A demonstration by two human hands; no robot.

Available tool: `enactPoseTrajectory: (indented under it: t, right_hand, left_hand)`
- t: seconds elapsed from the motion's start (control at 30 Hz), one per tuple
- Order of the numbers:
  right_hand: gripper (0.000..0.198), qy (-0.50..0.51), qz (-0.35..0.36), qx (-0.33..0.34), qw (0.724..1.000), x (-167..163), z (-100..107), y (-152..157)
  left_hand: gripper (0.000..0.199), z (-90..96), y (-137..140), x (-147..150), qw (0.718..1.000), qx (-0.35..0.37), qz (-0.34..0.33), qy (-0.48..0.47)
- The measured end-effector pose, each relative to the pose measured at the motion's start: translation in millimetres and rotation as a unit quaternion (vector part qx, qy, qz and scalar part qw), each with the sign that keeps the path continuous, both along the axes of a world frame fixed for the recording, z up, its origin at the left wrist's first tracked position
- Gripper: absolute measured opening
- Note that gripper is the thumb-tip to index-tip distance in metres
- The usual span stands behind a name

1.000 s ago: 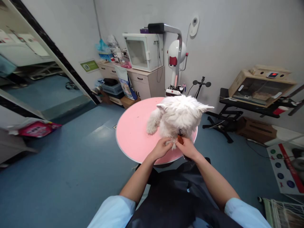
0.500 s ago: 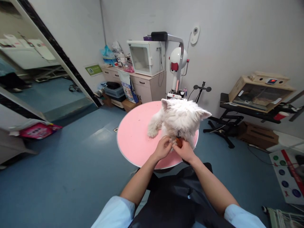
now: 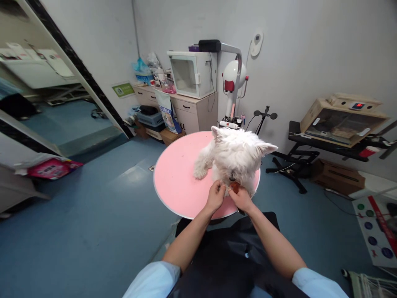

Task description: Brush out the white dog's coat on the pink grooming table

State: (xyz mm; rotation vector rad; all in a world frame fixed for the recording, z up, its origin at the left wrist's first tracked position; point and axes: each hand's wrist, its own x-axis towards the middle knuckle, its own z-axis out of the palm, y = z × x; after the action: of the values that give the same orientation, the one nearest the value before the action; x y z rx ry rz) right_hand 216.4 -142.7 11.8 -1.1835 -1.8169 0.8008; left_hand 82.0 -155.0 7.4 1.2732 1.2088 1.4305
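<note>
A white fluffy dog point(image 3: 237, 151) lies on a round pink table point(image 3: 176, 190), its head lowered towards me. Just below its muzzle, my left hand point(image 3: 216, 195) is closed in a pinch at some pale fur, perhaps a front paw; what sits between the fingertips is too small to make out. Close beside it, my right hand point(image 3: 242, 198) is closed around a reddish-brown tool point(image 3: 235, 187), whose kind I cannot tell. A dark end shows under that hand. The dog's other front leg point(image 3: 201, 167) rests on the tabletop to the left.
Behind the table stand a white dryer point(image 3: 231, 74) on a post and a cabinet point(image 3: 189, 114) carrying a white box with a glass door point(image 3: 186, 76). To the right, a wooden case point(image 3: 344, 122) sits on a black stand. A pink package point(image 3: 51, 167) lies at left.
Both hands stay at the dog's muzzle, with the left forearm shifted slightly right. The dog's head is raised a little, showing more of its dark nose. The view has moved slightly.
</note>
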Motion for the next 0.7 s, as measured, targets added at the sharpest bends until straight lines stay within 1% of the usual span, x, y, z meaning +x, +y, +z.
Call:
enactPoseTrajectory:
  t: [0.03, 0.1, 0.17, 0.2, 0.27, 0.4, 0.57, 0.7]
  right_hand:
    - [0.021, 0.006, -0.011, 0.004, 1.000, -1, -1, -2]
    - [0.022, 0.024, -0.055, 0.017, 0.998, -2, -3, -7]
    - [0.025, 0.046, -0.102, 0.038, 0.993, -3, -3, -15]
    - [0.026, 0.050, -0.112, 0.047, 0.991, -4, -2, -18]
    - [0.027, 0.040, -0.107, 0.047, 0.992, -4, 3, -23]
    - [0.024, -0.005, -0.090, -0.003, 0.996, -3, 11, -20]
    - [0.025, -0.033, -0.099, -0.015, 0.994, -2, 9, -12]
    - [0.020, -0.030, -0.038, -0.012, 0.999, 0, 6, -8]
  left_hand:
    - [0.025, -0.5, -1, 1, 1.000, -0.008, 0.007, -0.003]
    - [0.025, -0.3, -1, 2, 1.000, -0.017, 0.022, -0.004]
    - [0.025, 0.9, -1, 3, 0.999, -0.014, 0.031, -0.002]
    - [0.025, 1.6, -1, 3, 1.000, -0.008, 0.027, -0.001]
    - [0.024, 2.9, 0, 2, 1.000, 0.002, 0.008, -0.007]
    - [0.024, 4.8, 2, 1, 1.000, 0.005, -0.030, -0.009]
    - [0.024, 8.5, 3, -6, 0.996, 0.046, -0.062, 0.036]
    - [0.027, 8.6, 7, -15, 0.988, 0.064, -0.103, 0.092]
